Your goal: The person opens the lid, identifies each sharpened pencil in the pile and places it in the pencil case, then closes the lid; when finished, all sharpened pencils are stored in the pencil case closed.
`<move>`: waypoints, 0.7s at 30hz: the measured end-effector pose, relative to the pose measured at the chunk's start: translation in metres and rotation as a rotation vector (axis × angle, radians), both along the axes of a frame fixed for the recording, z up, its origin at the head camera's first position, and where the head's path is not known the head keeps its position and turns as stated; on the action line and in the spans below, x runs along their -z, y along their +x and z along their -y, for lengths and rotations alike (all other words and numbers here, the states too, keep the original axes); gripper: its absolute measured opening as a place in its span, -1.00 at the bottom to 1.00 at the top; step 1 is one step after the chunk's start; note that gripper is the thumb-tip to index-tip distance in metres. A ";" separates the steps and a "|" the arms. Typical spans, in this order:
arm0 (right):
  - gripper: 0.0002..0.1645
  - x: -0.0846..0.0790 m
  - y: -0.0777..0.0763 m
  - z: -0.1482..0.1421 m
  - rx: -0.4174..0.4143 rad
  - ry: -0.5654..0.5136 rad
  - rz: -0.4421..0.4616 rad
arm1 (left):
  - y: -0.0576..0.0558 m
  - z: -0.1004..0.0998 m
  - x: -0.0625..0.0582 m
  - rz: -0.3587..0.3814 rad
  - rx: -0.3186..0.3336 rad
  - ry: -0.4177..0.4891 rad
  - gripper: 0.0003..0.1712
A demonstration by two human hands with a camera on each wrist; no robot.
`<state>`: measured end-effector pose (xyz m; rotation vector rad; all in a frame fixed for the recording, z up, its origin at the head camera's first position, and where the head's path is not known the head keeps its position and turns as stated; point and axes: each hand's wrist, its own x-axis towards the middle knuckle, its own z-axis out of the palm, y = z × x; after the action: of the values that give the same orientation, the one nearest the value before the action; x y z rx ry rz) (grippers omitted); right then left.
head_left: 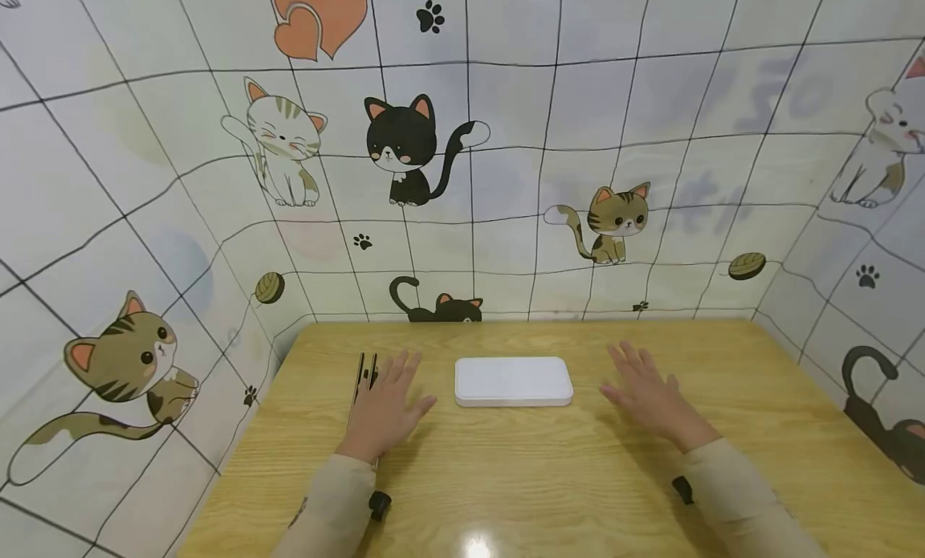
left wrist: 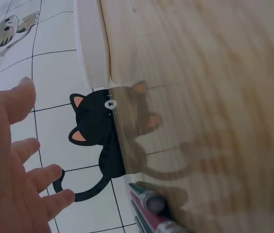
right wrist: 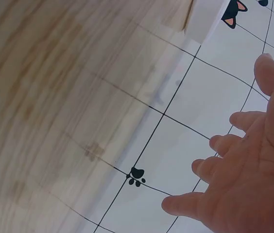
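A white, flat, rounded box-like object (head_left: 513, 381) lies on the wooden table between the two hands. Its edge also shows in the left wrist view as a white strip (left wrist: 91, 43). To its left, my left hand (head_left: 386, 405) is held with fingers spread and grips nothing. Partly hidden under that hand are several slim pen-like sticks (head_left: 360, 369); the left wrist view shows them as shiny rods (left wrist: 151, 200) with green and pink parts, apart from the fingers. On the other side, my right hand (head_left: 650, 393) has its fingers extended and holds nothing.
The light wooden table (head_left: 520, 478) ends at a cloth backdrop (head_left: 506, 181) printed with cats and grid lines, which also rises along both sides. A dark band or device (head_left: 379, 506) is at the left wrist, and another (head_left: 682, 490) at the right.
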<state>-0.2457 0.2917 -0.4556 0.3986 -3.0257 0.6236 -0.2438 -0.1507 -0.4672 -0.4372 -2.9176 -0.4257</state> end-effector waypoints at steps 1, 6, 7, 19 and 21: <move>-0.01 0.001 0.001 0.001 -0.003 -0.001 0.003 | 0.000 -0.001 0.000 0.010 0.003 0.007 -0.07; 0.00 0.000 0.003 0.006 -0.017 0.010 0.009 | -0.002 -0.007 0.003 0.013 0.023 0.010 -0.07; 0.00 -0.001 0.003 0.007 -0.020 0.013 0.006 | -0.003 -0.008 0.003 0.007 0.030 0.009 -0.07; -0.05 -0.002 -0.001 0.020 -0.067 -0.052 0.060 | -0.007 -0.020 -0.002 0.054 0.040 0.026 -0.08; -0.06 -0.002 0.000 0.023 -0.071 -0.065 0.080 | -0.006 -0.023 0.000 0.069 0.045 0.041 -0.07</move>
<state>-0.2461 0.2692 -0.4541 0.4918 -3.0685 0.7580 -0.2503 -0.1275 -0.4668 -0.4926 -2.9646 -0.5157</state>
